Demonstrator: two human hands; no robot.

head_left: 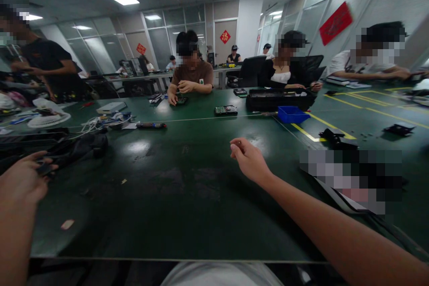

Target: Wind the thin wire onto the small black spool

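Note:
At the left edge, my left hand [25, 181] has its fingers closed around a small dark object [44, 168] whose kind I cannot make out. Just beyond it lies a black bundle [85, 146] that looks like cloth or a bag. My right hand [248, 157] is raised over the middle of the green table [161, 232], thumb and fingers pinched together. Whatever is in that pinch is too small to name. Farther off, in front of my right hand, a bare hard drive [226, 110] lies with its circuit board up.
Past the hard drive stand a blue bin [293, 115] and a long black case [278, 99]. A screwdriver-like tool [150, 125] and tangled cables [114, 119] lie at left. Black parts [338, 138] lie at right. Across the table a person [192, 73] handles a small device.

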